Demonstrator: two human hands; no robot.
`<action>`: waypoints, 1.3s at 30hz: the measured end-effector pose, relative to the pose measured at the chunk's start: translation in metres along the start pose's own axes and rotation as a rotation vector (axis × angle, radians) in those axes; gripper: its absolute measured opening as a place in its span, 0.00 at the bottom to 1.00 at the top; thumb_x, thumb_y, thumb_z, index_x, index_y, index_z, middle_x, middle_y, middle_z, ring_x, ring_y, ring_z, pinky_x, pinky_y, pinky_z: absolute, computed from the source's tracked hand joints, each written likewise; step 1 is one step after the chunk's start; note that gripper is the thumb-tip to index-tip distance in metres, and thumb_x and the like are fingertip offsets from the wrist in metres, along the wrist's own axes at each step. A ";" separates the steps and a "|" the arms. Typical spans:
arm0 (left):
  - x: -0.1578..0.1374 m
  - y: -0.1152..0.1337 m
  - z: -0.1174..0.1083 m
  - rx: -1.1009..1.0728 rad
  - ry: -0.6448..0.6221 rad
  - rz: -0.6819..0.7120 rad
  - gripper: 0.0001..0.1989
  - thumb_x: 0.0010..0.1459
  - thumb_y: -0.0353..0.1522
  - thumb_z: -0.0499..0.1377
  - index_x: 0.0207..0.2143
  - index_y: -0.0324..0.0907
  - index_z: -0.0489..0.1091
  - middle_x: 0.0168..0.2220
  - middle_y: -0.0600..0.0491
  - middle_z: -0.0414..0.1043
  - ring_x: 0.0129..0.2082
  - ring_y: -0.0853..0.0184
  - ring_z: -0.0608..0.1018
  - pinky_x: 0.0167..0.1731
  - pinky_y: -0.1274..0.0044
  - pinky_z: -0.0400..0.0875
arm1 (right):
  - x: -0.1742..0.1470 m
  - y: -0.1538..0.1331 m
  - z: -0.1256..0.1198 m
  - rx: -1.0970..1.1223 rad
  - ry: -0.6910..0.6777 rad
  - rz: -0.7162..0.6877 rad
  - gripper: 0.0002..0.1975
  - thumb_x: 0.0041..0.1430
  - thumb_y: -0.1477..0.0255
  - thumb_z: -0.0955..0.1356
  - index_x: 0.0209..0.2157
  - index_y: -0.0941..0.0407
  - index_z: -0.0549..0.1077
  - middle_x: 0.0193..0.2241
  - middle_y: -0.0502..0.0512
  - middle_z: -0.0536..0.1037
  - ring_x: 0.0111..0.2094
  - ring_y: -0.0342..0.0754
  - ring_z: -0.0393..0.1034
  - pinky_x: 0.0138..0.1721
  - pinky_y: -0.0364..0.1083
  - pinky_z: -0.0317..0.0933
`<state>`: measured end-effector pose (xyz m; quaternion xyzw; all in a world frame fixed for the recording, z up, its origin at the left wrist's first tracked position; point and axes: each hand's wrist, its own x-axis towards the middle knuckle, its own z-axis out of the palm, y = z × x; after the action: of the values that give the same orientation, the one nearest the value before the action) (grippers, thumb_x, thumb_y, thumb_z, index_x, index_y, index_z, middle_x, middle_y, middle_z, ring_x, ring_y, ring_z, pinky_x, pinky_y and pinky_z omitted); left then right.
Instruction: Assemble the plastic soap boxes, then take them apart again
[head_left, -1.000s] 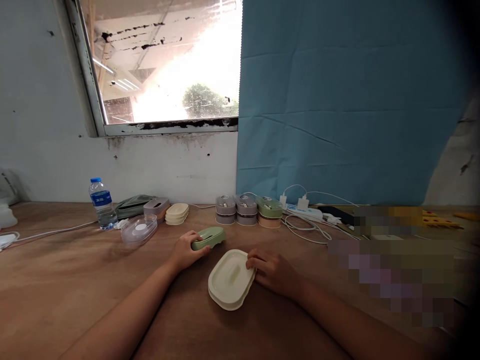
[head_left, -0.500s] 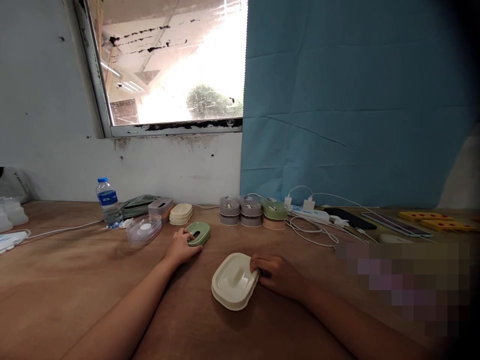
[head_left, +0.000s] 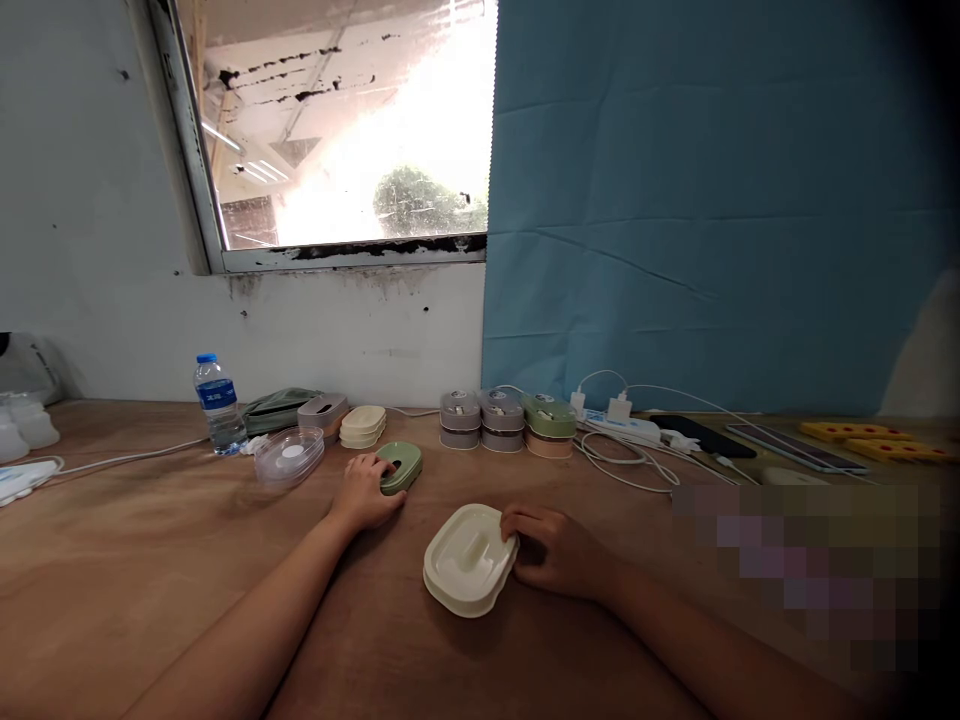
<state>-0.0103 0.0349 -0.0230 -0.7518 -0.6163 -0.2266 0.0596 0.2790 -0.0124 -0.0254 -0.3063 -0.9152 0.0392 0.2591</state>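
A cream plastic box lid [head_left: 466, 565] with a raised bar across its middle is tilted just above the wooden table. My right hand [head_left: 559, 550] is closed on its right edge, fingers on top and thumb hidden behind the rim. Further off to the left, my left hand [head_left: 367, 490] rests at a green oval lid [head_left: 403, 462] with a dark slot, its fingers curled over the left side and the thumb along the near edge. Behind that hand stands a small stack of cream box parts [head_left: 363, 427].
Along the wall stand two grey-purple lidded boxes [head_left: 480, 425], a green-topped box [head_left: 549, 425], a grey open-topped piece [head_left: 322, 412], a clear tray [head_left: 289, 457] and a water bottle [head_left: 219, 405]. A power strip [head_left: 622, 427] with cables and dark phones [head_left: 705, 436] lie at right.
My left fingers have shifted slightly back on the green lid, showing more of its slot. The right hand and the cream lid have hardly moved.
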 end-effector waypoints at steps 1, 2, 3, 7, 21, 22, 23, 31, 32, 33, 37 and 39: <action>0.000 0.000 -0.001 0.004 -0.010 0.034 0.17 0.45 0.40 0.57 0.38 0.43 0.69 0.39 0.50 0.69 0.42 0.61 0.69 0.44 0.73 0.59 | 0.000 -0.001 0.000 0.005 -0.004 0.007 0.11 0.41 0.78 0.65 0.32 0.54 0.65 0.34 0.52 0.71 0.34 0.46 0.66 0.37 0.42 0.60; 0.000 0.001 -0.001 0.007 -0.024 0.059 0.16 0.46 0.39 0.57 0.38 0.44 0.69 0.39 0.52 0.70 0.41 0.62 0.70 0.42 0.75 0.60 | 0.000 -0.001 -0.001 0.011 -0.007 0.013 0.12 0.40 0.77 0.65 0.32 0.54 0.65 0.34 0.52 0.71 0.35 0.47 0.66 0.37 0.43 0.60; 0.000 0.000 -0.002 0.011 -0.038 0.072 0.15 0.47 0.38 0.56 0.38 0.45 0.69 0.38 0.52 0.71 0.39 0.64 0.71 0.40 0.76 0.61 | 0.000 -0.002 -0.002 0.018 -0.009 0.016 0.12 0.40 0.76 0.66 0.32 0.54 0.65 0.35 0.52 0.71 0.35 0.47 0.66 0.38 0.43 0.59; 0.001 -0.005 -0.004 0.055 -0.049 0.029 0.14 0.48 0.38 0.54 0.37 0.45 0.70 0.37 0.52 0.72 0.36 0.64 0.72 0.35 0.77 0.62 | 0.000 -0.004 -0.004 0.045 -0.020 0.007 0.14 0.40 0.72 0.67 0.33 0.54 0.66 0.36 0.53 0.71 0.36 0.48 0.66 0.39 0.43 0.59; 0.006 -0.055 -0.015 0.179 -0.029 -0.252 0.11 0.44 0.33 0.55 0.33 0.42 0.70 0.36 0.47 0.72 0.35 0.57 0.74 0.30 0.74 0.64 | -0.001 -0.006 -0.006 0.055 -0.023 -0.012 0.15 0.39 0.73 0.68 0.34 0.54 0.67 0.36 0.53 0.71 0.36 0.48 0.66 0.39 0.43 0.60; 0.006 -0.057 -0.014 0.176 -0.027 -0.245 0.12 0.44 0.32 0.55 0.33 0.41 0.70 0.37 0.47 0.72 0.35 0.57 0.73 0.31 0.74 0.64 | -0.001 -0.006 -0.006 0.055 -0.022 -0.019 0.15 0.39 0.73 0.68 0.34 0.54 0.67 0.36 0.53 0.71 0.37 0.48 0.66 0.39 0.44 0.60; 0.006 -0.057 -0.014 0.173 -0.022 -0.236 0.12 0.44 0.32 0.55 0.34 0.41 0.70 0.37 0.46 0.71 0.36 0.57 0.73 0.32 0.73 0.64 | -0.001 -0.006 -0.006 0.055 -0.019 -0.026 0.15 0.39 0.73 0.68 0.34 0.54 0.67 0.37 0.53 0.70 0.37 0.48 0.66 0.39 0.44 0.60; -0.003 -0.001 -0.028 -0.298 -0.003 0.277 0.11 0.52 0.34 0.53 0.38 0.42 0.68 0.40 0.50 0.67 0.41 0.65 0.70 0.44 0.75 0.62 | 0.000 -0.003 -0.003 0.057 -0.015 0.014 0.14 0.43 0.72 0.67 0.36 0.54 0.66 0.39 0.54 0.70 0.40 0.48 0.66 0.42 0.44 0.60; -0.008 0.010 -0.029 -0.409 -0.083 0.396 0.11 0.52 0.34 0.53 0.37 0.42 0.69 0.39 0.50 0.68 0.40 0.66 0.70 0.43 0.76 0.63 | 0.001 -0.003 -0.003 0.057 -0.013 0.032 0.14 0.44 0.72 0.67 0.36 0.54 0.66 0.40 0.54 0.70 0.40 0.48 0.65 0.43 0.44 0.60; -0.013 0.022 -0.030 -0.480 -0.192 0.506 0.11 0.52 0.35 0.54 0.37 0.43 0.70 0.39 0.51 0.68 0.40 0.67 0.71 0.42 0.78 0.64 | 0.002 -0.003 -0.003 0.059 -0.009 0.050 0.13 0.45 0.72 0.67 0.36 0.54 0.66 0.40 0.54 0.70 0.41 0.48 0.65 0.43 0.45 0.59; -0.030 0.051 -0.026 -0.475 -0.433 0.704 0.13 0.46 0.36 0.60 0.37 0.46 0.72 0.39 0.52 0.69 0.39 0.67 0.71 0.39 0.80 0.65 | 0.004 0.000 -0.002 0.082 -0.003 0.104 0.13 0.47 0.72 0.66 0.38 0.54 0.66 0.42 0.55 0.69 0.43 0.50 0.64 0.46 0.47 0.58; -0.032 0.056 -0.023 -0.431 -0.443 0.696 0.13 0.48 0.35 0.59 0.38 0.46 0.72 0.38 0.52 0.69 0.38 0.67 0.71 0.38 0.80 0.65 | 0.004 0.001 -0.001 0.092 -0.006 0.133 0.14 0.48 0.72 0.65 0.40 0.54 0.66 0.43 0.55 0.69 0.44 0.50 0.63 0.47 0.48 0.57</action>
<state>0.0327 -0.0159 -0.0053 -0.9395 -0.2641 -0.1499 -0.1584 0.2777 -0.0094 -0.0228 -0.3539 -0.8908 0.0991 0.2672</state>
